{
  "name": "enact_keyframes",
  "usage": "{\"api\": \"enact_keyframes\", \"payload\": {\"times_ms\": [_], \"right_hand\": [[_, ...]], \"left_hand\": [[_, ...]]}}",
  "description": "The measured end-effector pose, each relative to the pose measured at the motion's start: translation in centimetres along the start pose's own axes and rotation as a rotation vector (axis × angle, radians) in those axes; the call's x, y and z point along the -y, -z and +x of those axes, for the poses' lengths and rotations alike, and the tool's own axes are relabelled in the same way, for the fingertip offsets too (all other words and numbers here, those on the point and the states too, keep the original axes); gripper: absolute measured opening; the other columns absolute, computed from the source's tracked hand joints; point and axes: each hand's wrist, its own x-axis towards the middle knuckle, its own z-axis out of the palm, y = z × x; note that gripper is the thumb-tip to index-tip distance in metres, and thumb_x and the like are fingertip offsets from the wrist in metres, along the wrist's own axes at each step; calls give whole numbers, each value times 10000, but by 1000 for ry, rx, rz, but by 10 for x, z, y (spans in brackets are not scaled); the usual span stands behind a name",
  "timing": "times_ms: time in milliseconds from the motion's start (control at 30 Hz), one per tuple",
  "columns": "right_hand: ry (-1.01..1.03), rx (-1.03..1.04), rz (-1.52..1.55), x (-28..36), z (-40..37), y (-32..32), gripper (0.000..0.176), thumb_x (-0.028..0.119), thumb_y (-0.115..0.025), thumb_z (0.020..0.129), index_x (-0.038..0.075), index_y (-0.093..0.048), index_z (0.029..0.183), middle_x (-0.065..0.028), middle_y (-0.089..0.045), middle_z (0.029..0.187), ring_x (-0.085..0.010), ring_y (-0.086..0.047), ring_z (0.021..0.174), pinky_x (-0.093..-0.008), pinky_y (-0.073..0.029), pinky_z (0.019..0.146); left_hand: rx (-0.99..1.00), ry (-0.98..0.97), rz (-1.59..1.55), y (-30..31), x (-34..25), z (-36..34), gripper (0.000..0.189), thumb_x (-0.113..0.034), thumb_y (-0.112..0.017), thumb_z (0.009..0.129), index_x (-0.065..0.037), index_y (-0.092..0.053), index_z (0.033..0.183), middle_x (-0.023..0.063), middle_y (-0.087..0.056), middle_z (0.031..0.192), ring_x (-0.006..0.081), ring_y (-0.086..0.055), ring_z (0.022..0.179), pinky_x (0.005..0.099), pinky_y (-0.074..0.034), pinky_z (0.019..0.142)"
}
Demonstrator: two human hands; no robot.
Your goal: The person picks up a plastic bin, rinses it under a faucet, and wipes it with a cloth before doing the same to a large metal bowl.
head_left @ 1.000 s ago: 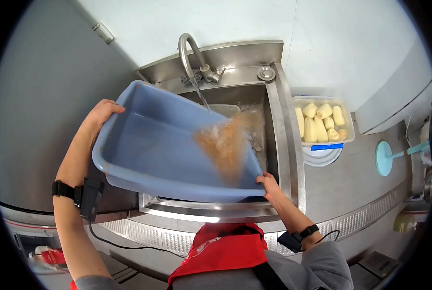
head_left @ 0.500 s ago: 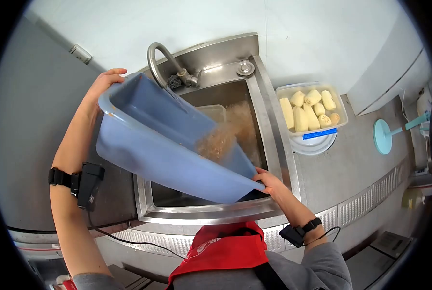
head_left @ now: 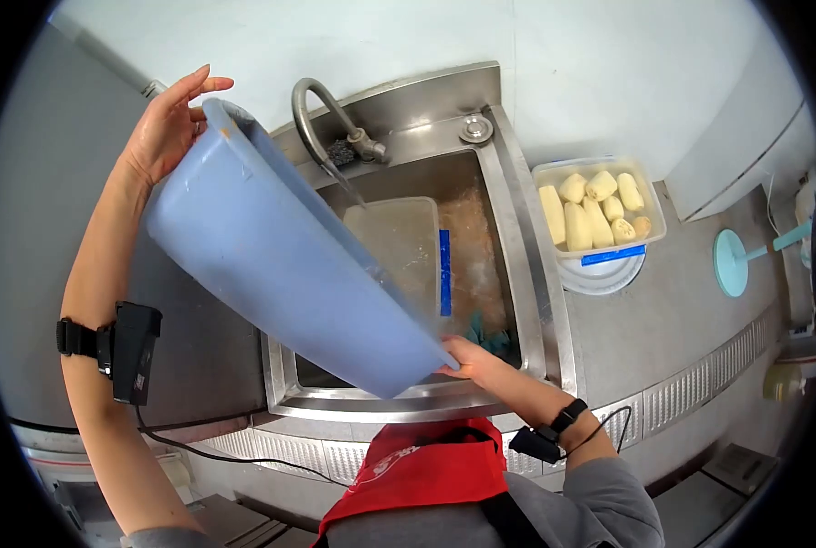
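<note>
A large blue tub (head_left: 271,265) is steeply tipped over a steel sink (head_left: 549,301). My left hand (head_left: 172,128) is at its raised upper end, fingers apart, the palm side against the tub near the rim. My right hand (head_left: 465,356) grips the low corner of the tub at the sink's front. Inside the sink a translucent container (head_left: 394,247) with a blue strip stands in brownish water (head_left: 472,242). Water runs from the curved faucet (head_left: 312,110) behind the tub. Some teal material (head_left: 488,336) lies in the sink's front right part.
Right of the sink, a clear container (head_left: 654,219) of peeled pale pieces rests on a round white lid (head_left: 609,279). A turquoise disc with a handle (head_left: 730,263) stands farther right. A drain strainer (head_left: 475,129) sits on the sink's back ledge.
The tub has tipped more steeply, its left end rising. The brown water that was pouring out has mostly gone into the sink. The translucent container now shows more. My right hand moved left.
</note>
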Motion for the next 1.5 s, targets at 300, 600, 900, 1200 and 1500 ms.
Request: {"api": "enact_keyframes", "payload": {"times_ms": [300, 600, 900, 1200, 1500], "right_hand": [[-117, -299, -1165, 25, 79, -18, 285, 158, -542, 857, -17, -569, 1081, -151, -597, 974, -242, -608, 801, -357, -536, 591], [-139, 131, -2182, 24, 209, 58, 184, 98, -564, 786, 13, -660, 917, -134, -652, 941, -299, -625, 851, -382, -533, 650], [45, 160, -2725, 34, 248, 88, 205, 207, -645, 700, 10, -685, 740, -135, -668, 817, -315, -638, 827, -394, -504, 764], [-106, -282, -2142, 36, 256, 92, 205, 162, -617, 737, 10, -642, 872, -121, -651, 824, -275, -638, 773, -366, -514, 680], [-75, -339, -1698, 40, 220, 79, 254, 118, -590, 774, 11, -599, 1004, -108, -633, 831, -235, -637, 719, -337, -525, 596]], "left_hand": [[-169, 64, 59, 9, 75, -36, 328, -347, -657, 784, -121, -549, 994, 8, -563, 882, 111, -517, 826, 293, -428, 747], [-447, 94, 317, -1, 168, -45, 477, -31, -570, 755, -16, -475, 1223, 68, -551, 837, 150, -532, 769, 279, -432, 725], [-554, 126, 244, -1, 229, -82, 435, -61, -588, 809, 23, -499, 1226, 43, -567, 849, 105, -507, 753, 238, -423, 710], [-640, 188, 66, -25, 264, -89, 469, -19, -564, 828, 46, -456, 1280, 83, -615, 1021, 111, -559, 897, 233, -426, 829], [-683, 162, -60, -14, 308, -81, 458, 12, -600, 806, 13, -502, 1253, 22, -602, 982, 70, -527, 810, 203, -426, 744]]}}
